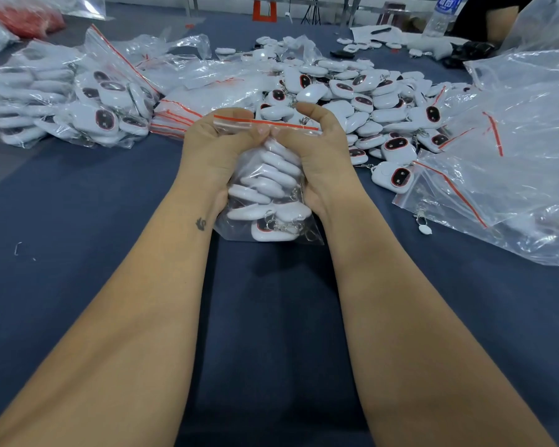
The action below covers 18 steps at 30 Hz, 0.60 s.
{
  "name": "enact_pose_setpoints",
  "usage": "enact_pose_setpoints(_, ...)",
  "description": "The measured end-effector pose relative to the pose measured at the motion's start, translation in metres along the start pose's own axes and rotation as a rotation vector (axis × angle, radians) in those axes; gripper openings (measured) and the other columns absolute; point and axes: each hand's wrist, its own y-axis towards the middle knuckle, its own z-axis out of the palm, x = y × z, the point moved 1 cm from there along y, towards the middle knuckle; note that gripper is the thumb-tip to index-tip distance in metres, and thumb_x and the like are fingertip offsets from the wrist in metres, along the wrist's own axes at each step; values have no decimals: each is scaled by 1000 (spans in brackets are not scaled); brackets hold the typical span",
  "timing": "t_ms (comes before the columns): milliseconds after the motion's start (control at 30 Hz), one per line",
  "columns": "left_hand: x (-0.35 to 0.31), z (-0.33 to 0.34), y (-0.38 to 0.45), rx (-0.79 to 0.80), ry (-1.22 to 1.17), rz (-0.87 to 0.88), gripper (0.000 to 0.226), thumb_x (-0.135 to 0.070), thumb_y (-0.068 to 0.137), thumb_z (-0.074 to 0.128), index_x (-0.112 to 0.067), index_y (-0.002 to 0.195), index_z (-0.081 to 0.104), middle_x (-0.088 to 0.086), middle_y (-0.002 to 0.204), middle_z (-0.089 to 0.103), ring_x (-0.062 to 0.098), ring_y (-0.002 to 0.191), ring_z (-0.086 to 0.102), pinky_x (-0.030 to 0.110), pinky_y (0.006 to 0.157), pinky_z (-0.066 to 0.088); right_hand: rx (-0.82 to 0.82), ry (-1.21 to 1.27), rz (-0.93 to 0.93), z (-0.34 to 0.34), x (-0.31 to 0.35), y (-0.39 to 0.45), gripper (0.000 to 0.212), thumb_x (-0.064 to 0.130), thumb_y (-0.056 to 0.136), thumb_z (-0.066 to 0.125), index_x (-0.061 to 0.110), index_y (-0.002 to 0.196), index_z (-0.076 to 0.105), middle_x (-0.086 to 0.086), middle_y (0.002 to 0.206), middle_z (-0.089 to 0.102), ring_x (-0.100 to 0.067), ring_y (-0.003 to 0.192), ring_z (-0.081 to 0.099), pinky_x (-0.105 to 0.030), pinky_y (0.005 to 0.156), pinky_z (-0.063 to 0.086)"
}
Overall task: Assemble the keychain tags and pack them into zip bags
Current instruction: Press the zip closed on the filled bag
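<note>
While both hands (213, 150) grip it, the filled zip bag (268, 188) stands between them.

A dark blue table (78, 221) carries loose keychain tags (362, 101), filled zip bags (78, 101) and empty bags (513, 162).

Both hands, left hand (212, 150) and right hand (320, 156), grip a zip bag (268, 201) full of white tags. It stands on the blue surface (78, 221). Loose tags (352, 98) are piled behind.

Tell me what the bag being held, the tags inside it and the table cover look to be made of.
Zip bag: thin clear plastic film, glossy and creased, with a red strip at the seal.
Tags: apparently hard white plastic, smooth with a soft sheen; the small rings look like metal.
Table cover: dark blue, matte, probably cloth or felt; weave too fine to tell.
</note>
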Motion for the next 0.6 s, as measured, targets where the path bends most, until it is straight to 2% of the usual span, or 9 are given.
enact_pose_setpoints(100,1,1,0,-3,26,13,20,4,77,76,-15,76,68,-2,68,73,11,65,69,21,62,54,-40,-6,-20,-1,0,-2,41,-2,79,72,22,107,53,-11,85,63,-17,64,62,-31,66,57)
enact_pose_setpoints(233,3,2,0,-16,78,-60,13,-8,81,77,-13,69,75,5,70,74,16,63,69,26,62,55,-79,-8,-22,-1,-2,-2,40,-1,78,73,25,99,50,-10,86,62,-15,61,60,-26,60,54)
enact_pose_setpoints(333,4,2,0,-33,78,-92,21,-11,84,75,-15,63,76,4,68,73,15,60,68,26,62,56,-72,18,-12,0,-1,0,43,-1,78,75,21,108,53,-13,90,65,-20,69,63,-36,73,58)
enact_pose_setpoints(400,5,2,1,-51,53,-85,16,-9,85,73,-13,70,75,4,70,74,16,64,68,26,65,56,-54,28,-6,0,-1,0,45,-1,79,76,17,114,54,-14,89,65,-21,72,63,-40,80,58)
enact_pose_setpoints(500,4,2,0,-48,47,-85,8,-8,86,71,-7,78,73,5,70,73,18,63,67,27,64,55,-66,8,-39,-2,0,-1,39,-2,79,74,18,106,54,-13,85,64,-22,71,63,-44,81,58)
enact_pose_setpoints(600,3,3,0,-53,48,-100,11,-11,87,72,-7,76,73,5,69,72,18,61,66,26,62,55,-86,-19,-53,-3,-2,-1,34,0,80,74,20,97,53,-10,82,64,-22,72,62,-42,79,58)
